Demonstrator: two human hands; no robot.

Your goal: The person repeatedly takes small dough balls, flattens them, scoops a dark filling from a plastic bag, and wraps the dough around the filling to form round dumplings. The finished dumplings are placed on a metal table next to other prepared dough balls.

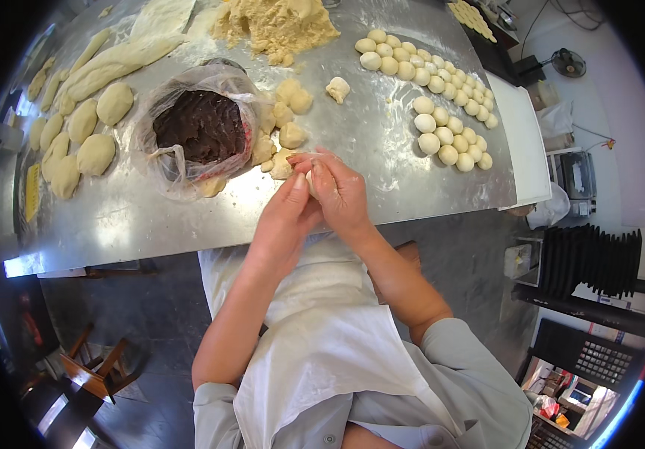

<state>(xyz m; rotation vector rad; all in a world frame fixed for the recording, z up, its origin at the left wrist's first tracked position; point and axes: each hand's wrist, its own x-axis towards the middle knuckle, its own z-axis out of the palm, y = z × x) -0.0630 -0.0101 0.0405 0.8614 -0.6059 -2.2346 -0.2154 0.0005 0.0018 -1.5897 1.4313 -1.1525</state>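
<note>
Just over the near edge of the steel table, my left hand [285,218] and my right hand [342,193] meet with their fingers pinched round a small pale dough ball [310,182]. Most of that ball is hidden by the fingers. Left of my hands stands a clear plastic bag [175,178] folded open around dark brown paste [199,126]. Several yellowish dough lumps [292,135] lie between the bag and my fingers. A single whitish dough piece [337,89] sits farther off, apart from them.
Round dough balls [448,138] stand in rows at the right of the table [412,202]. A crumbly yellow dough heap [274,30] lies at the back. Flattened dough pieces [96,155] and a long dough roll [120,63] are at the left.
</note>
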